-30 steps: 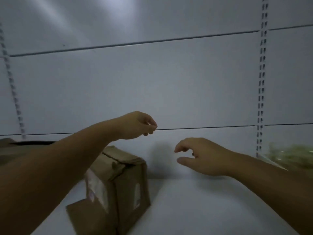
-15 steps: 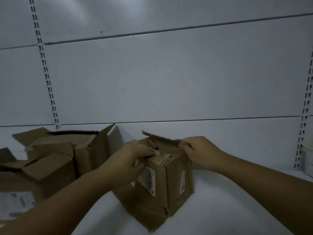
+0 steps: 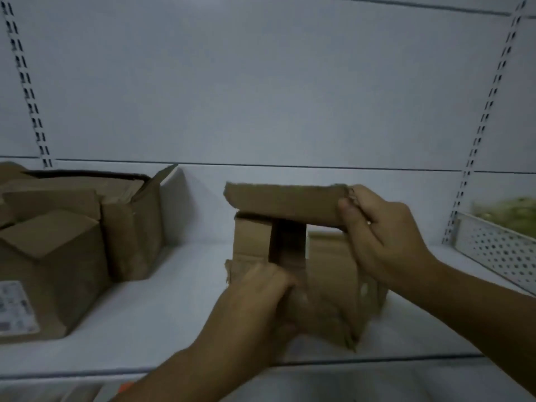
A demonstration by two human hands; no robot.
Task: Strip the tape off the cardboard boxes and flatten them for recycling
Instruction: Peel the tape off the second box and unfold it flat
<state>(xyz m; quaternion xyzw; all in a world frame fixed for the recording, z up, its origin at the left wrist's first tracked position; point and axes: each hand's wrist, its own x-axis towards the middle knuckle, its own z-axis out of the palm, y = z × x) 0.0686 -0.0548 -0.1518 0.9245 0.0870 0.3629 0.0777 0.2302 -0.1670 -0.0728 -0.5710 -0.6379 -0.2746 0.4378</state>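
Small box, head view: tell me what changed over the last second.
Both hands dropped onto the small box. The right hand now holds its top flap lifted open; the left hand grips the near side. The boxes at left stayed put.

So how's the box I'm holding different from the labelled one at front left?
The held box has its top flap lifted, gripped by the right hand, with the left hand holding its front; the labelled box sits untouched with flaps folded down. The labelled box shows a white label; the held box shows none clearly. Both are brown cardboard on the white shelf.
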